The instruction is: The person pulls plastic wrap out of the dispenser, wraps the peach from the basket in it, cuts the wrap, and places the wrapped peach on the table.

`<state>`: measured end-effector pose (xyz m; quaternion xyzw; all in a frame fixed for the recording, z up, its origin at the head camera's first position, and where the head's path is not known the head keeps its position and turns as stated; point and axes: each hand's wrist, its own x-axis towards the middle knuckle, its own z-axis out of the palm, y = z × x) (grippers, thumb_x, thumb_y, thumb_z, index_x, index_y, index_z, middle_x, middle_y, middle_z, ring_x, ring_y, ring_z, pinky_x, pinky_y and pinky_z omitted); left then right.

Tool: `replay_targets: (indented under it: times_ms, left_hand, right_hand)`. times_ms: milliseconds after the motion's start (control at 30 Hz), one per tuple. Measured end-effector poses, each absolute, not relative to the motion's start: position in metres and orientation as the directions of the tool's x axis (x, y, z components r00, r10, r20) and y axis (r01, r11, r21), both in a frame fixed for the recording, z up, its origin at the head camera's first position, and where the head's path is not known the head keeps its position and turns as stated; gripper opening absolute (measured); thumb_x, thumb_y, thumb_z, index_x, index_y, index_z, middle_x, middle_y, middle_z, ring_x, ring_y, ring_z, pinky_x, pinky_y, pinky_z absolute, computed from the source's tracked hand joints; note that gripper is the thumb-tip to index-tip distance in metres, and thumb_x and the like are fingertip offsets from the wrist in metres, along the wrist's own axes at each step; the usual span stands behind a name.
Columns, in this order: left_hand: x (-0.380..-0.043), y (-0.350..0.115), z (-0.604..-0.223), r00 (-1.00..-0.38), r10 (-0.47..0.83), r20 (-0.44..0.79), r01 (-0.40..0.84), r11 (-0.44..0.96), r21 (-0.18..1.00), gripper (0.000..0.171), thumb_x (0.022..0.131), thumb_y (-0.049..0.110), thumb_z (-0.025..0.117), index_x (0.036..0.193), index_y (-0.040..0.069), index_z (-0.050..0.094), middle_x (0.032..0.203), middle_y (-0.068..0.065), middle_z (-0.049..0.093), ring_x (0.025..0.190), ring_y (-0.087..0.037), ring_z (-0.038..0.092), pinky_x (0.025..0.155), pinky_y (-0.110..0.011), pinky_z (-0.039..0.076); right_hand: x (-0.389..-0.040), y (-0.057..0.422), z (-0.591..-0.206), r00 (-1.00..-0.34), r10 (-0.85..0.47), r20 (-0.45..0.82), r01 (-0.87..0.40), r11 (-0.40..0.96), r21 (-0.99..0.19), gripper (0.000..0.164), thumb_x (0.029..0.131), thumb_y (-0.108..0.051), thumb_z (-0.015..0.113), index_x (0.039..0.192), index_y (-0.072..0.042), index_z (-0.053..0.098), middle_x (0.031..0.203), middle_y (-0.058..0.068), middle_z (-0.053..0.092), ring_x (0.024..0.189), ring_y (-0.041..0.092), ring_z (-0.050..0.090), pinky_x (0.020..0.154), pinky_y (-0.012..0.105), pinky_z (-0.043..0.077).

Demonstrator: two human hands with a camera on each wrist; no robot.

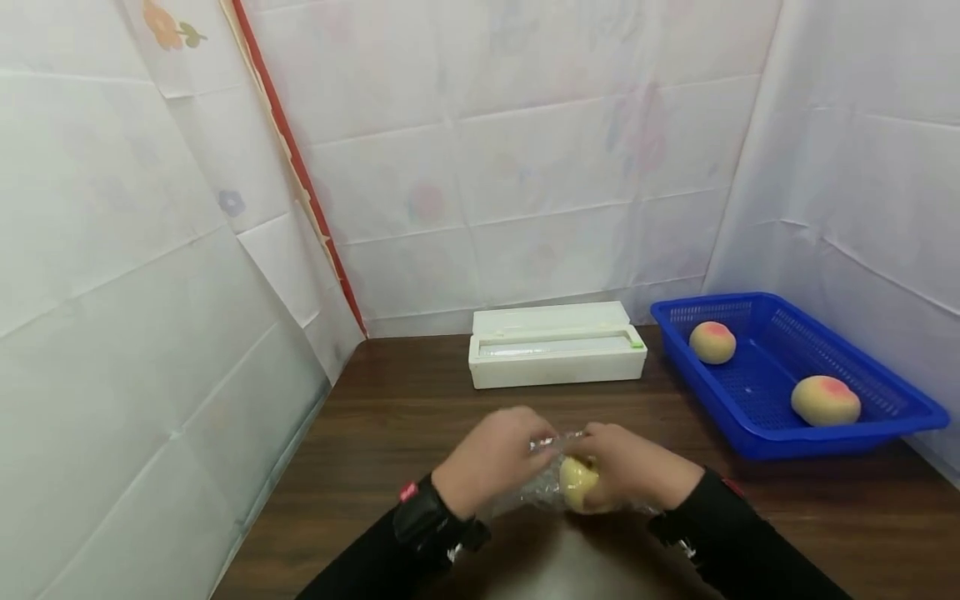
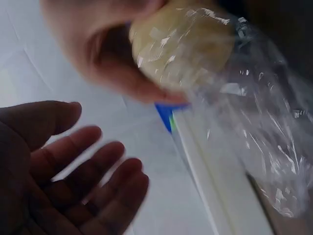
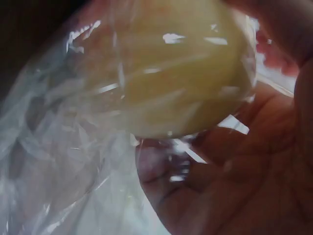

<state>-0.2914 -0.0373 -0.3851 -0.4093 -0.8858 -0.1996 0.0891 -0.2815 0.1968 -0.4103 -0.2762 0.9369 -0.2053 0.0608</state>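
A yellow peach [image 1: 577,482] wrapped in clear plastic film [image 1: 542,490] is held over the near middle of the table. My right hand [image 1: 628,468] grips the peach from its right side; in the right wrist view the fingers curl around the wrapped fruit [image 3: 171,73]. Loose crinkled film [image 2: 266,127] trails off the peach toward the left. My left hand [image 1: 493,457] is just left of the peach, over the film. Its fingers are loosely bent and apart from the fruit in the left wrist view, with nothing between them.
A white box of cling film [image 1: 558,370], lid raised, stands at the back of the brown wooden table [image 1: 390,425]. At the right, a blue plastic basket [image 1: 757,442] holds two peaches [image 1: 712,342]. White sheeting [image 1: 525,183] encloses the table's back and sides.
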Motion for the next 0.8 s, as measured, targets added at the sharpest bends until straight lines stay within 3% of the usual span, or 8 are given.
replay_targets:
  times_ms: [200,300,367,500,600,700,800]
  left_hand:
    - [-0.252,-0.027,-0.407,-0.415,0.824,0.386,0.903,0.423,0.068,0.008,0.095,0.027,0.082,0.102,0.023,0.082,0.101,0.013,0.073,0.094,0.001,0.065,0.088,-0.009,0.050]
    - [-0.245,-0.021,-0.419,-0.382,0.826,0.414,0.905,0.425,-0.013,0.004,0.094,0.024,0.084,0.096,0.025,0.081,0.101,0.013,0.071,0.094,0.001,0.063,0.090,-0.011,0.049]
    - [-0.242,-0.018,-0.426,-0.402,0.810,0.427,0.890,0.456,-0.027,0.005,0.094,0.022,0.084,0.092,0.026,0.080,0.102,0.012,0.071,0.094,-0.001,0.064,0.090,-0.012,0.049]
    - [-0.240,-0.017,-0.435,-0.469,0.778,0.419,0.856,0.518,-0.002,0.006,0.092,0.026,0.086,0.093,0.025,0.080,0.105,0.010,0.070,0.092,-0.002,0.062,0.086,-0.013,0.049]
    - [-0.243,-0.017,-0.437,-0.556,0.742,0.376,0.812,0.582,0.052,0.019,0.090,0.035,0.088,0.098,0.022,0.077,0.105,0.010,0.068,0.089,-0.002,0.058,0.081,-0.013,0.049]
    - [-0.250,-0.017,-0.435,-0.624,0.702,0.343,0.767,0.635,0.094,0.029,0.087,0.041,0.089,0.099,0.019,0.074,0.105,0.008,0.066,0.086,-0.003,0.055,0.074,-0.013,0.048]
    - [-0.260,-0.016,-0.431,-0.641,0.693,0.330,0.756,0.643,0.119,0.028,0.085,0.035,0.091,0.098,0.017,0.074,0.104,0.007,0.067,0.085,-0.003,0.057,0.073,-0.014,0.051]
  right_hand:
    - [-0.272,0.199,-0.410,-0.794,-0.606,-0.047,-0.475,0.668,-0.573,0.046,0.070,-0.019,0.093,0.112,-0.032,0.078,0.093,-0.005,0.053,0.080,0.008,0.046,0.065,0.023,0.042]
    - [-0.273,0.199,-0.412,-0.791,-0.608,-0.069,-0.457,0.661,-0.595,0.041,0.071,-0.019,0.093,0.107,-0.033,0.079,0.093,-0.005,0.053,0.080,0.008,0.045,0.066,0.023,0.042]
    - [-0.273,0.200,-0.416,-0.788,-0.611,-0.071,-0.456,0.658,-0.599,0.038,0.073,-0.020,0.092,0.107,-0.031,0.079,0.094,-0.006,0.056,0.080,0.007,0.047,0.068,0.023,0.044]
    - [-0.267,0.201,-0.424,-0.802,-0.594,-0.057,-0.438,0.651,-0.620,0.056,0.078,-0.024,0.090,0.131,-0.023,0.074,0.105,-0.006,0.064,0.085,0.006,0.054,0.069,0.024,0.050]
    - [-0.259,0.204,-0.427,-0.827,-0.562,-0.003,-0.453,0.669,-0.589,0.070,0.082,-0.033,0.090,0.145,-0.017,0.065,0.115,-0.003,0.066,0.092,0.010,0.057,0.071,0.024,0.050]
    - [-0.252,0.206,-0.428,-0.851,-0.519,0.077,-0.482,0.715,-0.507,0.073,0.082,-0.039,0.091,0.145,-0.013,0.064,0.121,0.000,0.066,0.102,0.014,0.058,0.078,0.029,0.052]
    - [-0.245,0.207,-0.427,-0.868,-0.478,0.136,-0.484,0.750,-0.450,0.072,0.082,-0.032,0.093,0.143,-0.009,0.063,0.127,0.004,0.068,0.111,0.021,0.062,0.087,0.040,0.057]
